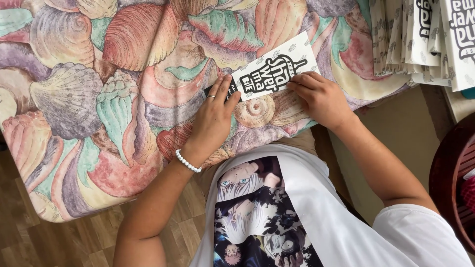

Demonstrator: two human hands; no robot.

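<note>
Seashells in pink, teal and lilac cover the cloth (99, 99) spread over the tabletop, with wood floor (74, 237) showing below its near edge. Close to that near edge, toward the right end, a white paper sleeve (275, 71) with black lettering lies flat and slanted on the cloth. Both hands press on it. Her or his left hand (213, 118), a ring on one finger and a white bead bracelet (188, 161) at the wrist, lies open and flat, fingers (225, 91) stretched onto the sleeve's lower left end. On the other side, the right hand (319, 96) rests half curled, its fingertips bent down on the sleeve's lower right edge; neither hand grips or lifts it, they only hold it down. At the tabletop's far right corner a stack (425, 39) of the same printed white sleeves fans out, well apart from the hands. Off the right side, beyond the tabletop, a dark red round chair (452, 173) edge shows. The person wears a white shirt (316, 212) with a printed picture on the front.
</note>
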